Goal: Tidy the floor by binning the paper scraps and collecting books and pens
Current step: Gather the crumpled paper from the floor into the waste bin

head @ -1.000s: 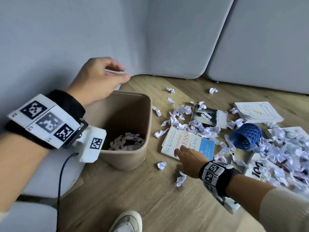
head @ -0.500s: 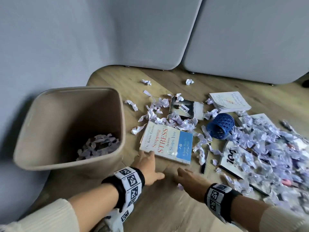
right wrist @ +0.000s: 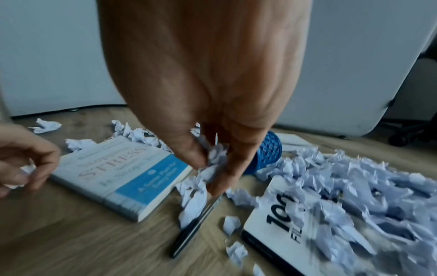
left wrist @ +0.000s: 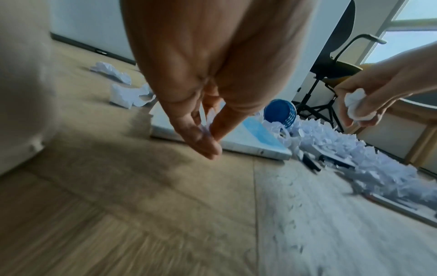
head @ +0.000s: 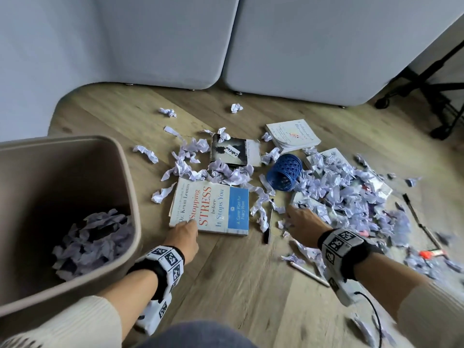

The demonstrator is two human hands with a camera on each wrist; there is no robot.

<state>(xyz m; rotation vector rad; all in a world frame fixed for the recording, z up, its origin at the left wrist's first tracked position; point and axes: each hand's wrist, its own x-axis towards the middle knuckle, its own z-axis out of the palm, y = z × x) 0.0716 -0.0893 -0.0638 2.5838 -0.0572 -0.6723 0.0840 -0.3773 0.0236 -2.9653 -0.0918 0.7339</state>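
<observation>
My left hand [head: 185, 226] is low at the near left corner of the "Stopping Stress" book [head: 211, 209]; the left wrist view shows its fingertips [left wrist: 208, 142] pinching a small paper scrap. Over the scraps beside a black pen [head: 267, 229], my right hand [head: 292, 218] grips crumpled paper scraps [right wrist: 214, 158] between thumb and fingers. The beige bin [head: 131, 197] stands at the left with scraps at its bottom. A big heap of paper scraps [head: 346, 197] covers the floor at the right.
A blue mesh pen holder [head: 285, 172] lies on its side. A dark book [head: 233, 151], a white book [head: 292, 134] and a "100" book [right wrist: 283, 224] lie among the scraps. A white pen [head: 308, 273], another black pen [head: 416, 219], grey panels and a chair base are nearby.
My left hand came down from above the bin to the floor by the book and picked up a scrap. My right hand moved right from the book to the scraps by the pen.
</observation>
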